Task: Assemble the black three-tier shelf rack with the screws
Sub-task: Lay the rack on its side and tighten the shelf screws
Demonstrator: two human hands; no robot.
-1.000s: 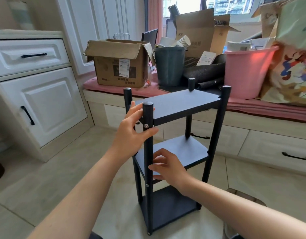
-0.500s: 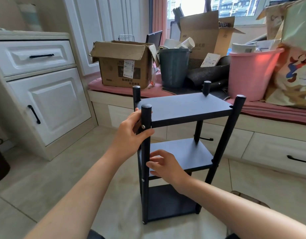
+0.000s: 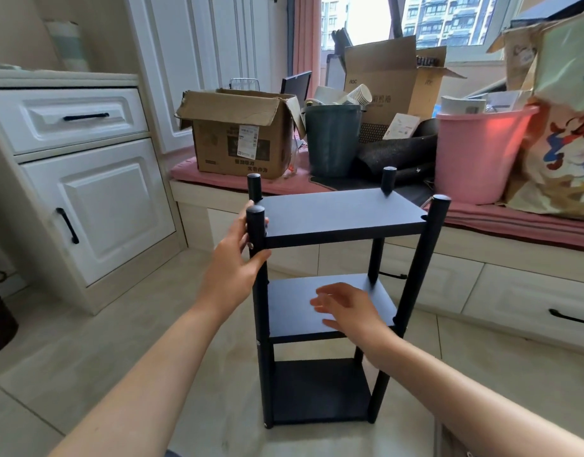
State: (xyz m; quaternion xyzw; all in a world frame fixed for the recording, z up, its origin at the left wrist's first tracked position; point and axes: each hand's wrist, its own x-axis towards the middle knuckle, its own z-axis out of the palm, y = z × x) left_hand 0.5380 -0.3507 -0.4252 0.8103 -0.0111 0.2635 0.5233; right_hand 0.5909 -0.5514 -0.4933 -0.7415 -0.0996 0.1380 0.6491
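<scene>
— Beige floor tiles [image 3: 86,364] hold the black rack [image 3: 336,219], standing at 12 o'clock. And the hands?
— The left hand [image 3: 237,258] grips its near post; the right hand [image 3: 346,308], blurry, hovers loose over the middle shelf.

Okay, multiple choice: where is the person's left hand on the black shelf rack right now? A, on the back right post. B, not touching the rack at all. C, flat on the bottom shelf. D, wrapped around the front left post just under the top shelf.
D: the left hand curls around the front left post of the black shelf rack at top-shelf height, thumb in front and fingers behind.
</scene>
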